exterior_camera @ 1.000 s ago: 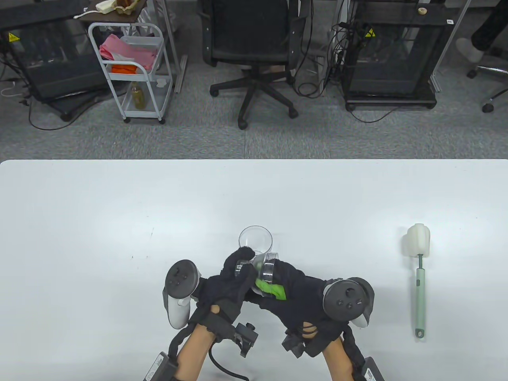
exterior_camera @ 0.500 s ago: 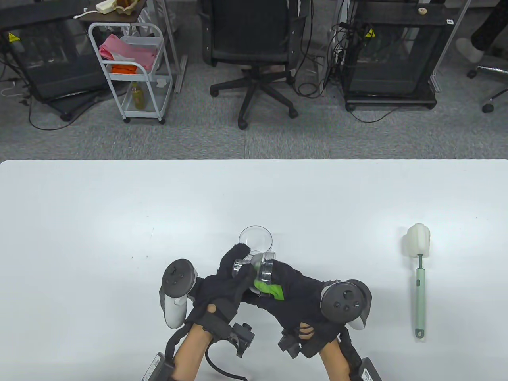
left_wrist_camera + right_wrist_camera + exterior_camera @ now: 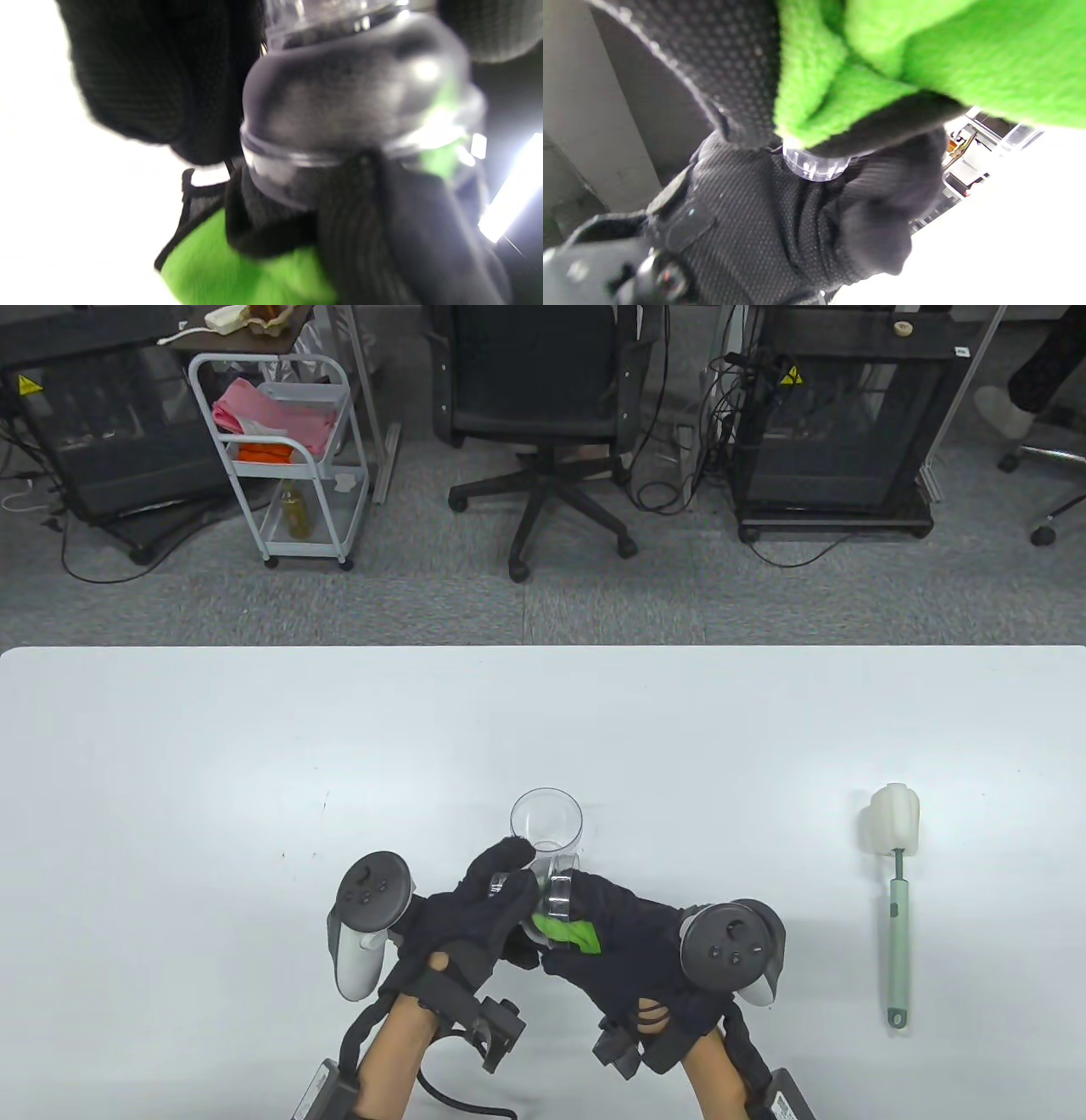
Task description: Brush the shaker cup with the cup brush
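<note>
The clear shaker cup [image 3: 547, 821] stands upright and open on the white table [image 3: 212, 780], just beyond both hands. My left hand [image 3: 501, 891] grips the small clear cap end of the shaker lid [image 3: 558, 895]. My right hand [image 3: 594, 912] holds the lid's wide metal-rimmed end together with a green cloth [image 3: 570, 933]. The left wrist view shows the domed translucent lid [image 3: 352, 97] and the cloth [image 3: 237, 271] close up. The right wrist view shows the cloth [image 3: 925, 51] over the clear cap [image 3: 814, 167]. The cup brush [image 3: 897, 899], white sponge head and green handle, lies at the right, untouched.
Past the table's far edge stand an office chair [image 3: 543, 407], a white cart [image 3: 284, 449] and black equipment racks [image 3: 836, 424]. The brush lies roughly 350 px right of my right hand in the table view.
Both hands have shifted a little left and toward the near edge with the lid. The lid has turned so that its metal rim shows more edge-on. Cup and brush have not moved.
</note>
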